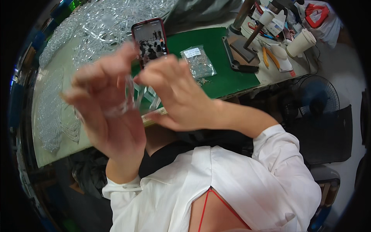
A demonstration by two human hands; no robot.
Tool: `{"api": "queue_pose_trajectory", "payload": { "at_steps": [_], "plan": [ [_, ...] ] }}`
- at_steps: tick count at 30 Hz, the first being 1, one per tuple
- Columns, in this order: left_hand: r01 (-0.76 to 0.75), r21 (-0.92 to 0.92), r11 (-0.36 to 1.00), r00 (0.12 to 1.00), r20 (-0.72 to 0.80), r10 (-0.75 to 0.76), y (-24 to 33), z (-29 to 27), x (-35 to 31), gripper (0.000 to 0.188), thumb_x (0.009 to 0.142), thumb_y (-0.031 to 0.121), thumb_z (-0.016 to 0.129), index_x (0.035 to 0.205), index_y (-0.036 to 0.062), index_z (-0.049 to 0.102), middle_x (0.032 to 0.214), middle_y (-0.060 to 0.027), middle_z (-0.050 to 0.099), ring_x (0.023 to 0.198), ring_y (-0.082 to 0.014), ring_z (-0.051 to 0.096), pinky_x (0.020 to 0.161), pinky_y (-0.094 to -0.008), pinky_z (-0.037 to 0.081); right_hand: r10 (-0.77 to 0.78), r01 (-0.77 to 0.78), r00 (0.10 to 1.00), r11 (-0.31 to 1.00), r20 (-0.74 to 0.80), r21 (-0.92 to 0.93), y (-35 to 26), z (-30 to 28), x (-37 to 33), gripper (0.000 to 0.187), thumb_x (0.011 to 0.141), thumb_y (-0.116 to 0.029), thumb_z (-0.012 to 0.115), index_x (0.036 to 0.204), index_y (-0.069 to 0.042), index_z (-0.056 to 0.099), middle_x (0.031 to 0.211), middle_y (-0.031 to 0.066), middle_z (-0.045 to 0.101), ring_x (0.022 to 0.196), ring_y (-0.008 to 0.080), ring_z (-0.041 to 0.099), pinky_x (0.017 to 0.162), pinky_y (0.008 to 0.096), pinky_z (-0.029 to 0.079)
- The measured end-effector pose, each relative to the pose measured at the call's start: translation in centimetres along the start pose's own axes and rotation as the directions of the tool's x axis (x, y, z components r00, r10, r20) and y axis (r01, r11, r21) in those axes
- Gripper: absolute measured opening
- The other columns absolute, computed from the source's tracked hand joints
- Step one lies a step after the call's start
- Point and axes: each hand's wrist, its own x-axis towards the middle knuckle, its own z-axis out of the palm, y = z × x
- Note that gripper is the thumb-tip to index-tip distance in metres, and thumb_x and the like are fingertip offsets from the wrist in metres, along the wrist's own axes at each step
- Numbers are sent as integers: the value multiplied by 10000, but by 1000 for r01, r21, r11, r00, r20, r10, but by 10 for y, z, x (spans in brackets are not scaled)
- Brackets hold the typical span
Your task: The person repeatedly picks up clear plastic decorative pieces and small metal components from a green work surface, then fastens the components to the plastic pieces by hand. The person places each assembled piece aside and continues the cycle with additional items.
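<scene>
Fingers of both hands pinch a clear piece above the green mat.

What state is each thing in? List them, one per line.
Left hand: raised, blurred, fingers around a clear strand.
Right hand: raised, pinching the same strand.
Clear strand: held between both hands.
Phone: propped upright, screen lit.
Small plastic bag: lying flat on the green mat.
Paper cup: lidded, tilted in the picture.
</scene>
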Motion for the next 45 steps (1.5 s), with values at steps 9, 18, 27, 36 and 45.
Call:
{"api": "queue_pose_trajectory", "payload": {
  "at_steps": [9,18,27,36,45],
  "plan": [
    [518,14,855,851,89,-517,14,31,-75,712,729,195,839,1205,-26,358,803,-261,677,776,-356,701,833,-466,532,15,-142,928,939,373,314,13,-2,-94,680,725,-95,695,1350,-57,430,1458,141,381,1375,317,333,998,428,368],
    [207,653,728,947,52,-316,-19,2,-92,852,597,525,804,1206,79,410,808,-176,678,675,-235,651,560,-285,510,451,-381,874,867,180,-320,80,-64,-129,304,815,-87,644,1119,-70,648,948,76,544,858,256,519,744,356,441],
    [333,631,700,943,-237,-235,-26,4,-87,394,757,112,774,922,17,430,845,-205,599,687,-212,598,567,-272,469,350,-298,899,930,264,-218,84,-77,-133,207,808,-73,662,1014,-89,669,924,61,551,851,247,531,744,338,445],
    [182,645,742,980,-59,-189,-34,-4,-74,509,842,-76,521,1320,47,397,1161,-243,532,955,-310,601,869,-433,509,474,-484,829,874,298,-42,100,-82,-125,71,792,-6,659,861,-15,647,817,59,606,758,200,589,669,292,468],
    [112,834,540,980,-2,-199,-39,-12,-81,324,978,34,420,1300,31,381,1084,-305,593,896,-343,658,788,-427,548,466,-492,825,871,320,0,106,-77,-123,75,779,-18,695,827,-8,638,784,42,582,688,158,593,605,276,470]
  ]
}}
